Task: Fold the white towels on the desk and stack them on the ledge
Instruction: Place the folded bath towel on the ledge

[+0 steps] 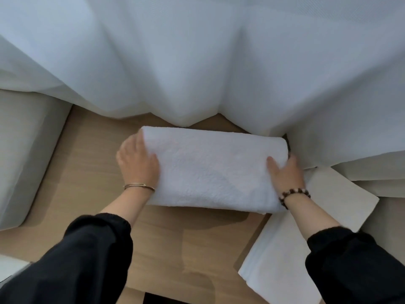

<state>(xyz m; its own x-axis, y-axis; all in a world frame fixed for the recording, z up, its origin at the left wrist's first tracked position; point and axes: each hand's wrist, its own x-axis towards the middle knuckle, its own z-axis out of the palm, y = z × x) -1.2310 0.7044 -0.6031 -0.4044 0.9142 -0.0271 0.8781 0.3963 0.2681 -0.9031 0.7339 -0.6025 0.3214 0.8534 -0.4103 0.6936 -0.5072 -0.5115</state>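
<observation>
Far left: a pale grey-beige upholstered cushion block (26, 150) sat against the edge of the light wooden ledge surface (92, 154), with nothing touching it. A sheer white pleated curtain (197, 62) hung across the whole top, its hem meeting the wood right behind the work area, so the far side was crowded. The left hand (138, 161), with a thin metal bangle (139, 187) on the wrist and a black sleeve ending mid-forearm, was cupped round the left end of the thick folded white terry towel (214, 167). Its fingers curled along the end; the thumb's exact position was hidden. The towel lay lengthwise across the wood, centre frame, far edge just at the curtain hem. There was a shadow under its near edge, so I couldn't tell if it was fully down or a touch lifted. The right hand (285, 172), wearing a brown-and-white beaded bracelet (294, 194), clamped the right end, thumb on top, fingers wrapped round out of sight. Gripping both ends likely kept the folds from springing open while the towel was placed and squared. Lower right: a flat white folded towel (280, 260) lay under the right forearm, overlapping the wood's right side, probably waiting its turn. Right of it lay a beige flat cloth sheet (341, 189), reaching up to the curtain's bottom. This looked like the stacking step, with the first towel going onto the ledge.
</observation>
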